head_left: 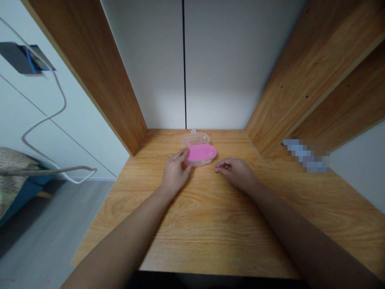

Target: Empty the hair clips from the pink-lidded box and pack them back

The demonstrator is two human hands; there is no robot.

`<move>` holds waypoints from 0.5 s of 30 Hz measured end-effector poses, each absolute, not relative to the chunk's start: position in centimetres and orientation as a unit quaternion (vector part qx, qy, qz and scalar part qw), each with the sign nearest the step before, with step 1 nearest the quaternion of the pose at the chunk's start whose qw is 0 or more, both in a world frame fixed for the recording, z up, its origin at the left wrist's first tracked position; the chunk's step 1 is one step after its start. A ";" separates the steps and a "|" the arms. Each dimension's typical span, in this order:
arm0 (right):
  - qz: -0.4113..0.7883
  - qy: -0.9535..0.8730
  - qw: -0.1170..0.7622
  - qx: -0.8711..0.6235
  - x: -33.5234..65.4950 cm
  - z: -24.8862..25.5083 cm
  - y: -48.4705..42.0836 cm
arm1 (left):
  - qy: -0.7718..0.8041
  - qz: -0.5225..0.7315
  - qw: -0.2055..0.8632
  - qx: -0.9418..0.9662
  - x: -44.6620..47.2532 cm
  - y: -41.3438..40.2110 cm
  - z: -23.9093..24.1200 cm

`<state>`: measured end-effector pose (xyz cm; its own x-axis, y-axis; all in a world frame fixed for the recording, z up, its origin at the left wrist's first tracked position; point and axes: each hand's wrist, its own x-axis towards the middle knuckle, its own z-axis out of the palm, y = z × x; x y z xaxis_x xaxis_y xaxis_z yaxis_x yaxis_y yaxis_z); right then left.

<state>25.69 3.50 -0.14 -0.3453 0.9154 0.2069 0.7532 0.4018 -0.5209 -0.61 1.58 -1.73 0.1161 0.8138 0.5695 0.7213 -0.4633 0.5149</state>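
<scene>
An oval plastic case [200,153] with a pink inner lid lies on the table, its clear outer cover [192,139] swung back behind it. My left hand [177,170] grips the case's left end, thumb at the near side and fingers at the top edge. A small, clear, ring-like piece [211,153] shows on the right part of the pink lid. Several similar thin clear rings [208,176] lie on the wood just in front. To the right of the case, my right hand [231,170] is closed in a pinch; anything between its fingertips is too small to make out.
The wooden tabletop [192,228] is bounded by wooden panels [120,100] at left and right and a pale wall behind. A blurred-out item [305,155] lies at the right. A white cable [64,100] hangs at the left, beyond the table's edge.
</scene>
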 end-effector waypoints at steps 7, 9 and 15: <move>0.129 -0.809 0.241 -0.520 26.0 -0.4 3.8 | 0.518 0.421 0.058 0.742 -0.6 1.5 -1.6; 0.126 -0.812 0.239 -0.518 26.0 -0.5 3.8 | 0.517 0.421 0.060 0.743 -0.6 1.5 -1.6; 0.119 -0.815 0.248 -0.509 25.9 -0.5 3.8 | 0.520 0.416 0.055 0.744 -0.6 1.4 -1.5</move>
